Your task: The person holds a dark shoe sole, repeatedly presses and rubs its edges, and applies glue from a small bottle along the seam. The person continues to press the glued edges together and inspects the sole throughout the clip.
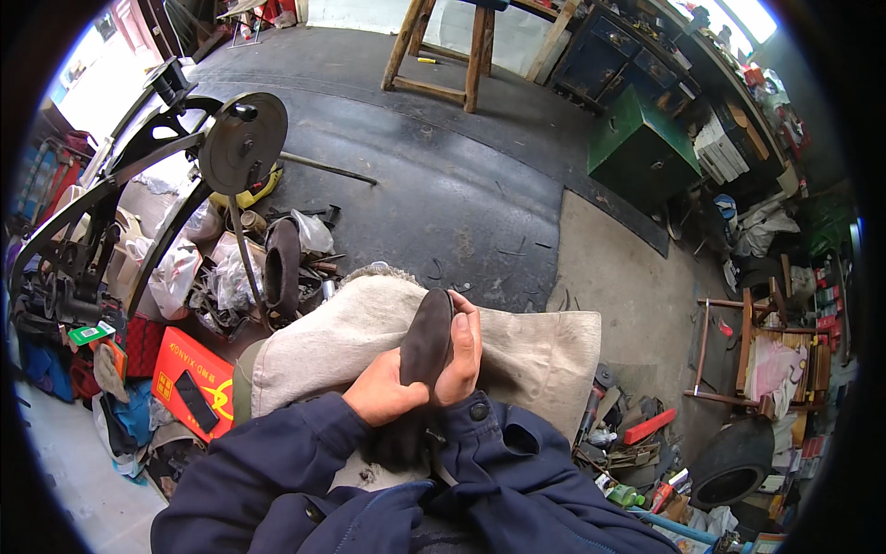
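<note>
Over my lap I hold a dark shoe (428, 338), its flat, dark sole turned up toward me and its toe pointing away. My left hand (383, 388) grips it from the left, with the thumb pressed on the near part of the sole. From the right, my right hand (461, 355) wraps round the shoe's side, fingers reaching toward the toe. The shoe's near end drops into shadow between my sleeves, so its details are hidden. Under it a beige cloth (337, 323) covers my lap.
A hand-cranked machine with a round wheel (245, 143) stands at left, above bags and scraps. Beside my left sleeve, a phone (197, 402) lies on a red box (175, 355). Tools and a red bar (650, 426) lie at right, near a tyre (734, 464). Farther off are a green chest (641, 148) and a wooden stool (429, 88).
</note>
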### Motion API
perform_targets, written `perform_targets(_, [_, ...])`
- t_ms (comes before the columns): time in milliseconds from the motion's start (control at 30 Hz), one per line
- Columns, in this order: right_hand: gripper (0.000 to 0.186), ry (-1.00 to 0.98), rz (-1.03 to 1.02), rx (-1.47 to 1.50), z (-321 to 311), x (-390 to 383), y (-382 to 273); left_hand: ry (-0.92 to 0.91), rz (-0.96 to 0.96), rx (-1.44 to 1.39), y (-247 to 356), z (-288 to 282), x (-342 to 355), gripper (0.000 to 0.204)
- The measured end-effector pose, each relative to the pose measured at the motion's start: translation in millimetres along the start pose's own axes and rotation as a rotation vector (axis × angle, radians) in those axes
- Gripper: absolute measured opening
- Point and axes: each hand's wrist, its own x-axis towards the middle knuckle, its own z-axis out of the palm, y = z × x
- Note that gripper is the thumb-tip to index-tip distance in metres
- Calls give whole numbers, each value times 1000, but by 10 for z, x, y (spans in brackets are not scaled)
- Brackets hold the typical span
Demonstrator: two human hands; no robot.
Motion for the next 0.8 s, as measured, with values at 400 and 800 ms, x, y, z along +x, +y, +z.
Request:
perform_targets(400, [56,61,-15,-68,-10,36,66,17,9,134,-35,-16,78,40])
perform_targets(800, [48,-18,122,153,26,33,-69,34,95,118,-39,27,11,36])
